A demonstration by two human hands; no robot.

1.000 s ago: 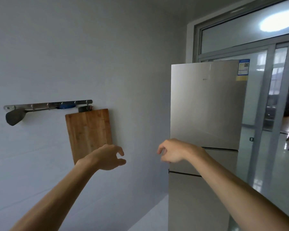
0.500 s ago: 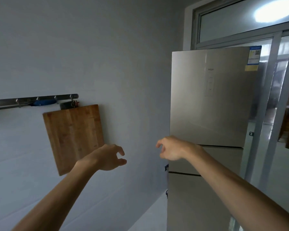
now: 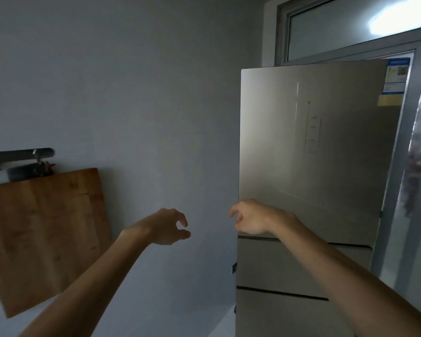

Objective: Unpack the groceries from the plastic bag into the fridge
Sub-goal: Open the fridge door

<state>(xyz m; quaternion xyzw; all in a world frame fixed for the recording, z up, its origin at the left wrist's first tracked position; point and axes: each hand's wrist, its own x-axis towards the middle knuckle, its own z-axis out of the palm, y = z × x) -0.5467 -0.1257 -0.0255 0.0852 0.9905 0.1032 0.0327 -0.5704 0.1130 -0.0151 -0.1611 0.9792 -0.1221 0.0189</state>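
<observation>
- The fridge [image 3: 314,154] stands at the right, against the wall, with all 3 fronts closed: a tall upper door and 2 shorter ones below it
- The plastic bag and the groceries are out of view, so how they will handle cannot be judged
- The left hand [image 3: 165,227] hovers before the bare wall, its fingers [image 3: 181,218] loosely curled and holding nothing
- The right hand [image 3: 250,218] is at the upper door's lower left corner, loosely curled and empty; whether it touches the edge cannot be told
- The door looks rigid and fairly heavy, with a smooth metal face that gives no grip, and no handle shows; hooking its left edge near that corner seems best, and the seal will likely resist at first
- A wooden cutting board [image 3: 44,234] hangs on the wall, well apart
</observation>
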